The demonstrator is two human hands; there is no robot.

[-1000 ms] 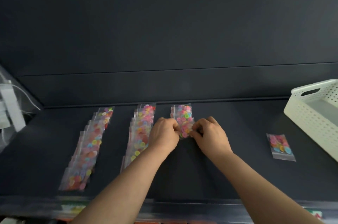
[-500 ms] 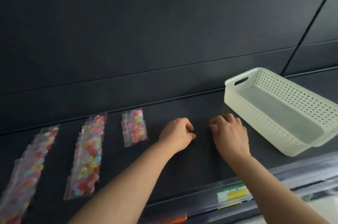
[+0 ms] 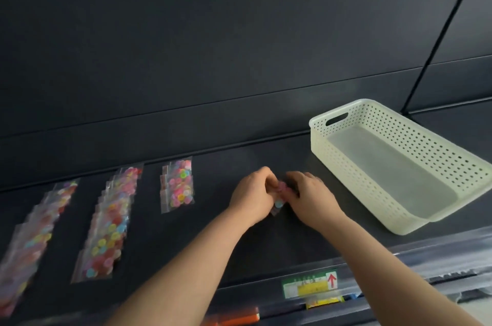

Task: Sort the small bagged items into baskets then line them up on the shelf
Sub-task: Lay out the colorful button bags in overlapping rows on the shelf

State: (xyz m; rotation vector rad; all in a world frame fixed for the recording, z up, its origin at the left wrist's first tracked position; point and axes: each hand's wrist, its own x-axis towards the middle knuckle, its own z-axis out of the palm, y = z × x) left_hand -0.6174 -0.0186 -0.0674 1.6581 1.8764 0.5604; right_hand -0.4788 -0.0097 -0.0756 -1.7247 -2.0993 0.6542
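Observation:
Both hands meet on a small clear bag of coloured buttons [image 3: 279,199] lying on the dark shelf [image 3: 239,243]. My left hand [image 3: 254,196] pinches its left edge and my right hand [image 3: 310,199] pinches its right edge; most of the bag is hidden between them. To the left lie three rows of the same bags: a short stack [image 3: 177,187], a longer overlapping row [image 3: 109,227] and a far-left row [image 3: 34,240]. A cream perforated basket [image 3: 346,163] with nothing inside stands to the right.
The shelf's back panel [image 3: 239,59] rises just behind the rows. A clear price rail with a green and yellow label [image 3: 310,285] runs along the front edge. The basket's front corner overhangs that edge.
The view swung right, away from the short stack. Both hands left that stack, moved right and closed in on the single bag that lay near the basket.

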